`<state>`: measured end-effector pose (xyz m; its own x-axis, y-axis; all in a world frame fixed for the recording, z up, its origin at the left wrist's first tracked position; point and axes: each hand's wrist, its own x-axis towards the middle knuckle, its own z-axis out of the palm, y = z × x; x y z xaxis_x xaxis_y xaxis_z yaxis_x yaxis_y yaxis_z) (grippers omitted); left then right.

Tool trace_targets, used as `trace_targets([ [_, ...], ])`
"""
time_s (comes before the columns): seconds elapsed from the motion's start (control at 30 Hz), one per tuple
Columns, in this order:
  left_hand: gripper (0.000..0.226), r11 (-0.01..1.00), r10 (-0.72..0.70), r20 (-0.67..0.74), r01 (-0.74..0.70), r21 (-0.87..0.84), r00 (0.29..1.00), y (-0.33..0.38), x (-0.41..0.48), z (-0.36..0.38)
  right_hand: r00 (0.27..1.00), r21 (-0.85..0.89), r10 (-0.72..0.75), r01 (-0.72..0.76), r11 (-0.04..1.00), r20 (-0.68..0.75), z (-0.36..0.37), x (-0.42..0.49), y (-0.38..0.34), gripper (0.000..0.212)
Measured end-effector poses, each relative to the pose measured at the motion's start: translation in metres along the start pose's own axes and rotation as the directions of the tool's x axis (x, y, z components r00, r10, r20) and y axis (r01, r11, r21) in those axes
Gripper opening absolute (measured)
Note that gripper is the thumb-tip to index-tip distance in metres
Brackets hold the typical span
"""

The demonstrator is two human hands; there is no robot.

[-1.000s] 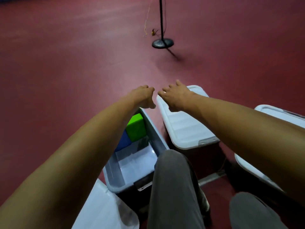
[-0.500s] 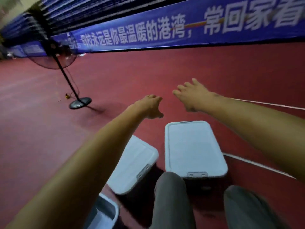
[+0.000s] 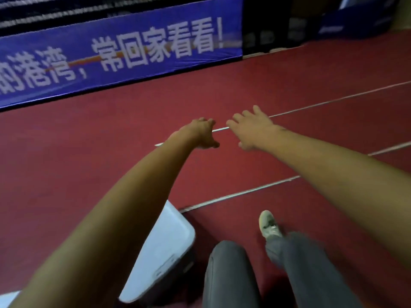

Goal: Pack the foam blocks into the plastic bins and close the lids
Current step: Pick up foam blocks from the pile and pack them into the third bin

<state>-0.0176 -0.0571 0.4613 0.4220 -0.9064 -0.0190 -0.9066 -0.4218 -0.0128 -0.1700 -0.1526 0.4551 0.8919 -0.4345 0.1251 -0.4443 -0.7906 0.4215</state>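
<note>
Between steps, I'd say: left hand point(image 3: 203, 134) and right hand point(image 3: 251, 130) out over red floor point(image 3: 89, 152), grip loosely curled left, spread right, both empty; lidded plastic bin point(image 3: 162, 252) low-left beside knee point(image 3: 226, 254), no foam blocks visible, so next needs locating blocks or an open bin.

A blue banner point(image 3: 120, 54) is stretching across the upper left of the frame and is carrying one line of large white Chinese characters, reading "港湾,常回家看看!". A further character is being cut off at the left edge. In the upper right corner, a blue box point(image 3: 355, 21) is showing pale lettering that is too blurred to read.
</note>
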Motion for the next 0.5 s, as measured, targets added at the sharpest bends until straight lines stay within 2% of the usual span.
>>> trace_targets([
  [0.2, 0.092, 0.958, 0.288, 0.038, -0.288, -0.006, 0.957, 0.158, 0.061, 0.028, 0.951, 0.016, 0.253, -0.260, 0.965, 0.176, 0.073, -0.092, 0.102, 0.071],
  [0.3, 0.093, 0.916, 0.402, 0.083, -0.401, -0.028, 0.912, 0.242, 0.070, 0.052, 0.878, 0.064, 0.382, -0.416, 0.907, 0.290, 0.118, -0.158, 0.140, 0.072],
  [0.5, 0.091, 0.792, 0.609, 0.155, -0.605, -0.079, 0.778, 0.413, 0.048, 0.106, 0.733, -0.034, 0.475, -0.528, 0.849, 0.486, 0.193, -0.295, 0.202, 0.076],
])
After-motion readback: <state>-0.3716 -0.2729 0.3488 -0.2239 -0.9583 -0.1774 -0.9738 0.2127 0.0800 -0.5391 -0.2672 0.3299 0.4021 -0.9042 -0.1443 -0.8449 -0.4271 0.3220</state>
